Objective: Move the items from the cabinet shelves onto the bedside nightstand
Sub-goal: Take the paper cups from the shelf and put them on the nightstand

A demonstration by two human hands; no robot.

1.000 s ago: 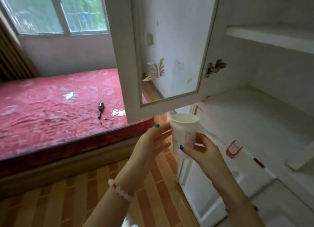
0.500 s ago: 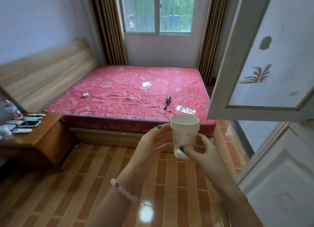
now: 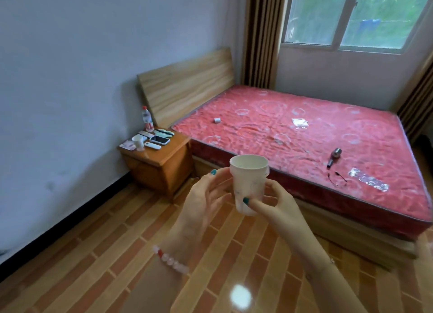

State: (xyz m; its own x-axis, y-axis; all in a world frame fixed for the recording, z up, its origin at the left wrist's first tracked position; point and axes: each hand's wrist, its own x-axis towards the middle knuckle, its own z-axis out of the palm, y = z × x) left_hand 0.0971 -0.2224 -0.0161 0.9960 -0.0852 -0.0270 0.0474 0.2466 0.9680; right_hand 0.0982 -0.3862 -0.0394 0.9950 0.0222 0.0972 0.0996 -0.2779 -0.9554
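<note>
I hold a white paper cup (image 3: 248,179) upright at chest height in the middle of the view. My right hand (image 3: 274,207) grips its lower body with thumb and fingers. My left hand (image 3: 206,195) cups the cup's left side, fingers spread and touching it lightly. The wooden nightstand (image 3: 172,153) stands by the wall at centre left, beside the bed. On it sit another white cup (image 3: 138,142), a water bottle (image 3: 147,118), phones (image 3: 160,139) and small flat items. The cabinet is out of view.
A bed with a red mattress (image 3: 304,134) fills the right side, with a small metal object (image 3: 334,156), a cord and plastic wrappers on it. A wooden headboard (image 3: 185,83) leans on the wall. Tiled floor (image 3: 105,254) lies between me and the nightstand.
My view has swung left from the open cabinet to the bed and then the nightstand. The cup stays held in both hands in front of me.
</note>
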